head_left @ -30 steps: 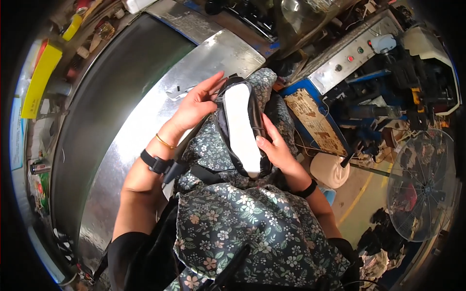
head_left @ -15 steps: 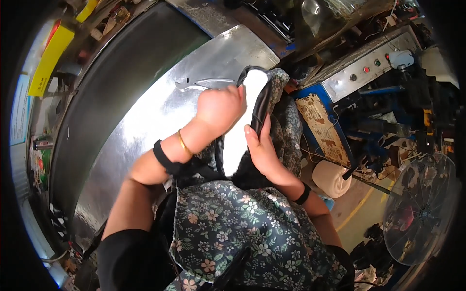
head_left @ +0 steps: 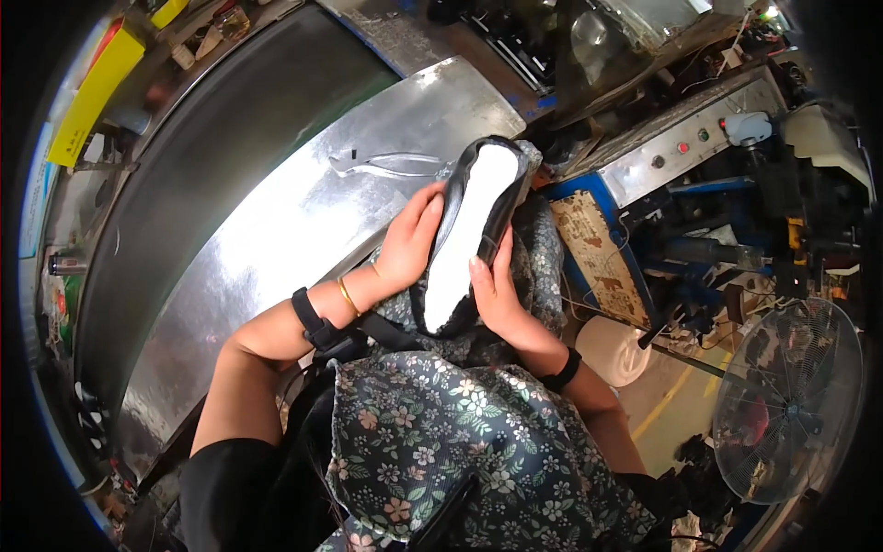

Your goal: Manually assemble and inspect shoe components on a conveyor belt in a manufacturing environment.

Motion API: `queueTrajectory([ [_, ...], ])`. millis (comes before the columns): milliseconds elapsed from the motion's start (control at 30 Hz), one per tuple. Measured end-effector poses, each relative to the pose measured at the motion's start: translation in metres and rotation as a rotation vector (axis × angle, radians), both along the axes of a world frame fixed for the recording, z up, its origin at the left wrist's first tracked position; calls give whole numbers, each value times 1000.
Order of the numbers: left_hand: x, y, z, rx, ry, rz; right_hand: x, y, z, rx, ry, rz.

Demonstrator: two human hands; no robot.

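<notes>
Black shoe [head_left: 474,230] with white insole, gripped by left hand [head_left: 409,244] and right hand [head_left: 497,290]; fingers at six o'clock grip loosely, so it might slip.

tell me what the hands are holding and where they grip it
Both hold one black shoe upper with a white insole face. The left hand presses its left edge near the middle; the right hand clasps its right edge, lower down.

Both hands grip a black shoe upper with white insole [head_left: 467,235]: left hand [head_left: 409,241], right hand [head_left: 497,293], above a metal table [head_left: 276,230].
</notes>
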State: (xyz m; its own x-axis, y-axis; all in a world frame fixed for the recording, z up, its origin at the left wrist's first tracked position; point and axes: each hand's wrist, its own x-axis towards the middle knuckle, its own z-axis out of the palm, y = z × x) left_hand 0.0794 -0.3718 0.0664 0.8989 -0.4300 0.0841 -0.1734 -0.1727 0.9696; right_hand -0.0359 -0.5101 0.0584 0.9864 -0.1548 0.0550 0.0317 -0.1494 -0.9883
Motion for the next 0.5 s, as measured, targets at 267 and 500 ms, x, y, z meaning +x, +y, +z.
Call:
queueTrajectory([
  [267, 63, -61, 44, -401, 752, -504, 15, -77, 14, -45, 208, 48],
  [500, 58, -64, 55, -423, 743, -598, 84, -80, 51, 496, 75, -10],
])
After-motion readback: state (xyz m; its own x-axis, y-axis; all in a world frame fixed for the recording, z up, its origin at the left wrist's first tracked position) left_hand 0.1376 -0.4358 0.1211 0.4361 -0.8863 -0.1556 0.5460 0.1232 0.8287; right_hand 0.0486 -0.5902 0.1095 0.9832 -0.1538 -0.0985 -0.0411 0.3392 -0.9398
